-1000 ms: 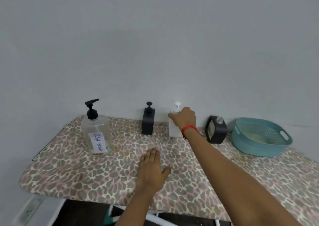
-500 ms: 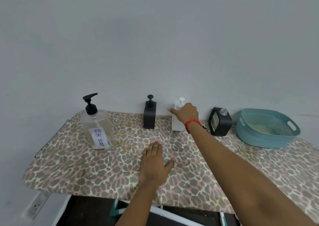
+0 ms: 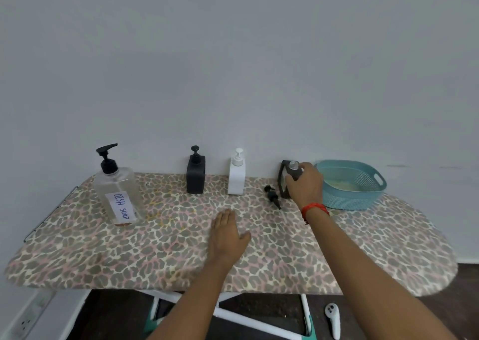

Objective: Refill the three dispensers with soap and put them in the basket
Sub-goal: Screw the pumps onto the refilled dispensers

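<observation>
A large clear bottle labelled DISH SOAP (image 3: 118, 191) with a black pump stands at the left of the board. By the wall stand a black dispenser (image 3: 196, 177) and a white dispenser (image 3: 236, 176), both with pumps on. Further right, my right hand (image 3: 305, 188) grips a third, black dispenser (image 3: 285, 181) whose neck is open. Its black pump (image 3: 272, 197) lies on the board just left of it. The teal basket (image 3: 363, 197) sits right of my right hand. My left hand (image 3: 228, 236) rests flat on the board.
The leopard-print ironing board (image 3: 375, 249) stands against a grey wall. A white controller (image 3: 333, 319) lies on the dark floor under its right end. A wall socket (image 3: 28, 319) is at the lower left.
My right hand left the white dispenser and moved right onto the open black dispenser. The view shifted so that the loose pump and the floor are seen. My left hand stayed flat.
</observation>
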